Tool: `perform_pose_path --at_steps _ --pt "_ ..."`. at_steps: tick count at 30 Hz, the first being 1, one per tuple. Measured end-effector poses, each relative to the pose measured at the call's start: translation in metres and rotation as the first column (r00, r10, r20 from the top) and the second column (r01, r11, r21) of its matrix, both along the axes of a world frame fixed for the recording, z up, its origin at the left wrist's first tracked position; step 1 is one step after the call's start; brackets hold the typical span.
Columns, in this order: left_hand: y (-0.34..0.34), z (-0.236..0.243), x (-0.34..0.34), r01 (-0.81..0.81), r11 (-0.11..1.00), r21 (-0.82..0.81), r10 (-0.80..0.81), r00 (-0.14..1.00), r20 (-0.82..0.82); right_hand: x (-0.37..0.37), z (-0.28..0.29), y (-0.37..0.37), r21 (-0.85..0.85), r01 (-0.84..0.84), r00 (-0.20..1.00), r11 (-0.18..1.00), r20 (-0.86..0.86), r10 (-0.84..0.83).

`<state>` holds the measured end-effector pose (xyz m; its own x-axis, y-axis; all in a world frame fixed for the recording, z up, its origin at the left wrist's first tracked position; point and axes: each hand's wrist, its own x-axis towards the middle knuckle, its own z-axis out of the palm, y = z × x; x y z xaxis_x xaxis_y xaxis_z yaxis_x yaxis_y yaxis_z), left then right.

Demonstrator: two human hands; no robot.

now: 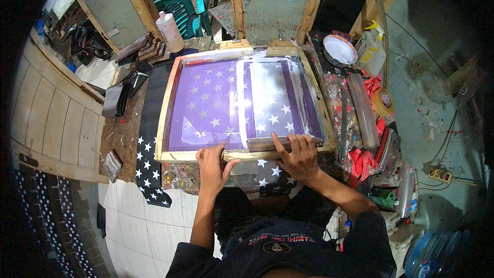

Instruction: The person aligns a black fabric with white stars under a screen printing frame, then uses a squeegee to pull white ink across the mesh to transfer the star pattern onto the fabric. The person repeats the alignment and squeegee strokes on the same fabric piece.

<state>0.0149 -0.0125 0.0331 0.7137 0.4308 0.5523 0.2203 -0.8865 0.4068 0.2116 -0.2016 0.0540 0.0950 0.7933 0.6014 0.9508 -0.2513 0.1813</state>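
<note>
A wooden-framed printing screen (164, 118) with purple mesh and a star pattern lies on the worktable in front of me. My left hand (210, 169) grips its near rail, fingers bent over the top and thumb toward me. My right hand (299, 158) holds a squeegee (261, 144) with a wooden handle at the near end of the right-hand star panel. White ink (265, 90) covers much of that panel. Beneath the screen, black fabric with white stars (272, 175) sticks out at the near edge. The squeegee's blade is hidden.
Another black starred cloth strip (150, 167) hangs over the table's left side. A pale bottle (170, 32) stands at the back left. On the right are a tub of white ink (339, 50), a spray bottle (371, 50), a tape roll (382, 102) and red cloth scraps (360, 166).
</note>
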Motion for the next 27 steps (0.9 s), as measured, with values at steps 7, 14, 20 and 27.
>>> perform_pose_path --at_steps 7,14,20,27 --pt "-0.009 0.013 0.007 -0.066 0.986 0.153 0.055 0.996 0.075 0.021 0.010 0.003 0.080 -0.085 0.995 0.993 0.067 0.079" --pt "-0.072 -0.042 0.001 0.302 0.942 -0.147 -0.317 0.945 -0.084 0.032 0.017 0.002 0.053 -0.141 0.990 0.989 0.035 0.139" --pt "-0.056 -0.052 0.015 0.195 0.953 -0.234 -0.229 0.965 -0.131 0.045 0.080 0.017 0.058 -0.168 0.985 0.984 -0.035 0.170" --pt "-0.054 -0.052 0.021 0.220 0.944 -0.248 -0.270 0.944 -0.190 0.111 0.215 0.070 0.030 -0.110 0.994 0.994 -0.020 0.110"
